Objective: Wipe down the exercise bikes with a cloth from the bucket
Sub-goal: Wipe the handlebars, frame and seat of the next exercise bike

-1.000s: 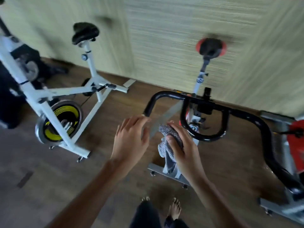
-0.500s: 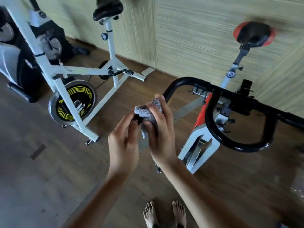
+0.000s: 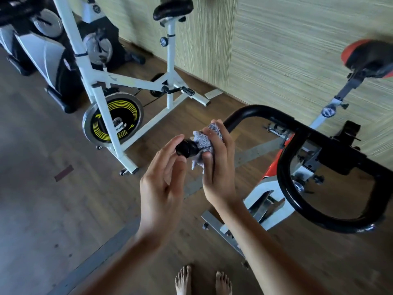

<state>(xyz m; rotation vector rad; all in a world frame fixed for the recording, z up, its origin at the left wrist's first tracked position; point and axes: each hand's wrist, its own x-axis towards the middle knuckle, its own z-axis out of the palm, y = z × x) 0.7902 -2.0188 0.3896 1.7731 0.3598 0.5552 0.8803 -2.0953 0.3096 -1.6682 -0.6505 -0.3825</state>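
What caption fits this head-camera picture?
Right hand grips a grey cloth round the black handlebar end; left hand close beside.

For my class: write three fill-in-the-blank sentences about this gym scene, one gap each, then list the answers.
1. The right hand grips a grey cloth wrapped round the black ____ of the near bike.
2. The flywheel of the white bike bears ____ stripes.
3. The person's feet are ____.
Answers: handlebar; yellow; bare.
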